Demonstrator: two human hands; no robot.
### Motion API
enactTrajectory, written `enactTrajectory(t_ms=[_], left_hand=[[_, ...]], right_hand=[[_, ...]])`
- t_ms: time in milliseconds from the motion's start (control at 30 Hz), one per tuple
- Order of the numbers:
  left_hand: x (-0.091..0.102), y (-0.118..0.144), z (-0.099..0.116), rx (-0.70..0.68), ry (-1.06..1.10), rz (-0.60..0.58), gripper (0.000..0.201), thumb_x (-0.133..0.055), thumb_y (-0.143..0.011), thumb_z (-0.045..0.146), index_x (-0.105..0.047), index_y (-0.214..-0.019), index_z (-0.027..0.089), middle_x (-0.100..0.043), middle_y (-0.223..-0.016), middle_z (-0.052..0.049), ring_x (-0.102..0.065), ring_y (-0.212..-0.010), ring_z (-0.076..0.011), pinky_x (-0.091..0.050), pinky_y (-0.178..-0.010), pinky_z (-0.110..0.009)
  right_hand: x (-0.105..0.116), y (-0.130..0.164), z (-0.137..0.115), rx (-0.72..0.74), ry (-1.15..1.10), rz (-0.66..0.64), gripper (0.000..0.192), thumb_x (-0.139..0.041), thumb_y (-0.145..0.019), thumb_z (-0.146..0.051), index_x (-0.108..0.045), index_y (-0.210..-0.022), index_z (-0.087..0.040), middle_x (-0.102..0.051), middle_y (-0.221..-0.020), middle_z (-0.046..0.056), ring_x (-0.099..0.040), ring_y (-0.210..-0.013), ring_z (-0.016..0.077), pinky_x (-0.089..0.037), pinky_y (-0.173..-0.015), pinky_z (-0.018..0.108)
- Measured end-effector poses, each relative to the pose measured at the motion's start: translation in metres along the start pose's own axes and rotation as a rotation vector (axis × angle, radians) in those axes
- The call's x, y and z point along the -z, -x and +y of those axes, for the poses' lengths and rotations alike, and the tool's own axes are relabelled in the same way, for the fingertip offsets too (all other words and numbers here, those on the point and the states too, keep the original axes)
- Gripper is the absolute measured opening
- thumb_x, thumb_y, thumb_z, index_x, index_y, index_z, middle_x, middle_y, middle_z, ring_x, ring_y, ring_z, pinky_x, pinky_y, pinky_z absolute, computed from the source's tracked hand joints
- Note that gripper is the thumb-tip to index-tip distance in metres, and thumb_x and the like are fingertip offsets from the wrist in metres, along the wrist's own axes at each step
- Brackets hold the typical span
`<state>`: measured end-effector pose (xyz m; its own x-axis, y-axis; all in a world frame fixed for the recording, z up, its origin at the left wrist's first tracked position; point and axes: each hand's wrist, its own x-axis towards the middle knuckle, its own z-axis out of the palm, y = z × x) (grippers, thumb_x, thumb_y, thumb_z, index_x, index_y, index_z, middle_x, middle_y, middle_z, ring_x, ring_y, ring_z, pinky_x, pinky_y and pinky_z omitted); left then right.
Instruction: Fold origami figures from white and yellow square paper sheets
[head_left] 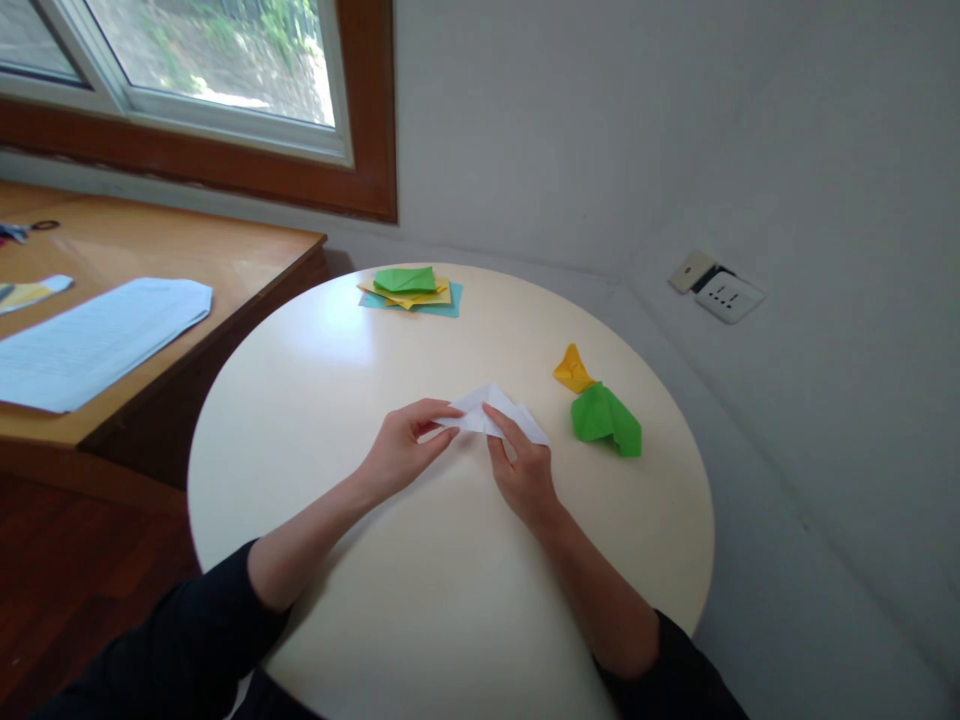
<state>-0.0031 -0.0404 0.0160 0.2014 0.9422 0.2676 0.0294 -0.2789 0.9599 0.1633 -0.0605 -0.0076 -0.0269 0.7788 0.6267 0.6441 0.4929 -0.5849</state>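
A folded sheet of white paper [491,400] is held between both hands over the middle of the round table. My left hand [409,440] pinches its left corner between thumb and fingers. On the right part of the paper, my right hand [521,465] has its index finger on top and the thumb beneath, gripping it. Some of the folds are covered by the fingers. To the right of the hands lie a green folded paper piece [606,418] and a smaller yellow folded paper piece [573,368], touching or nearly touching each other.
The round white table [300,420] carries a stack of green, yellow and blue paper [409,288] at its far edge. On the left stands a wooden desk [247,250] with white sheets [105,340]. A wall socket [727,293] is at right, below a plain wall.
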Motion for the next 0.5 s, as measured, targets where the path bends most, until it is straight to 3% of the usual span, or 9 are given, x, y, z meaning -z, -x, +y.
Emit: enactTrajectory(t_ms=[200, 500], left_hand=[[0.0015, 0.0000, -0.0055, -0.030, -0.133, 0.010, 0.021, -0.066, -0.069, 0.029, -0.068, -0.086, 0.017, -0.068, -0.090, -0.007, -0.061, -0.086, -0.0185, -0.050, -0.080, -0.031], [0.0026, 0.0016, -0.0084, -0.237, -0.426, 0.055, 0.013, -0.064, -0.072, 0.028, -0.065, -0.078, 0.016, -0.070, -0.076, -0.004, -0.063, -0.068, -0.0148, -0.051, -0.068, -0.026]], right_hand=[[0.0009, -0.0004, 0.0005, 0.050, 0.033, 0.003, 0.029, -0.047, -0.082, -0.018, -0.061, -0.106, -0.025, -0.067, -0.104, 0.005, -0.061, -0.099, 0.0200, -0.048, -0.088, 0.035], [-0.0004, -0.0013, 0.0008, 0.085, 0.115, 0.057, 0.020, -0.048, -0.083, -0.016, -0.062, -0.096, -0.019, -0.070, -0.086, 0.005, -0.065, -0.074, 0.0159, -0.052, -0.071, 0.027]])
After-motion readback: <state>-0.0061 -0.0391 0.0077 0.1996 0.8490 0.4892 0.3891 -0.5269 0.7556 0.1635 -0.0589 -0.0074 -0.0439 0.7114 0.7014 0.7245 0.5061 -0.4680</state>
